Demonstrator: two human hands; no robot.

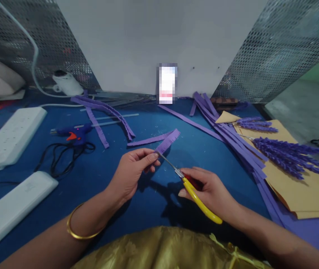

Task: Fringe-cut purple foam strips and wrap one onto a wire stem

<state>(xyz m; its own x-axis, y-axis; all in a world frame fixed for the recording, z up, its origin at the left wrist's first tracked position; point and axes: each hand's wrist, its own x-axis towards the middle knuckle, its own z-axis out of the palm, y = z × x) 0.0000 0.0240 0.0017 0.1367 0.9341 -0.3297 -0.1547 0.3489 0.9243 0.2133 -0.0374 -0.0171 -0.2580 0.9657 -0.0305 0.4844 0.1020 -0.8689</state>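
In the head view, with the clock face centred on the middle of the scene, pinches a fringed purple strip [169, 142] between thumb and fingers of the left hand [130, 173], at seven o'clock. Wears a gold bangle [84, 237] on that wrist. Has the strip close to the centre, over the blue tabletop [145, 119], slanting out from the thumb toward one or two o'clock, then doubling back toward nine. Grips yellow-and-red-handled scissors [189, 188] in the right hand [211, 188], closed around the handles between four and five o'clock. Points the blades toward ten or eleven, tips at the strip beside the left thumb; cannot tell whether parted or together.

Shows at three o'clock a bundle of flat purple strips [232, 138], and beyond it brown paper [316, 198] bearing purple flower sprigs [282, 151]. Shows at twelve a lit phone [167, 82] standing against a grey panel [165, 33]. Includes, between nine and ten, more fringed strips [99, 132] near pale sticks [131, 115]; at nine, a blue glue gun [83, 130], then a white power strip [16, 130] farther out.
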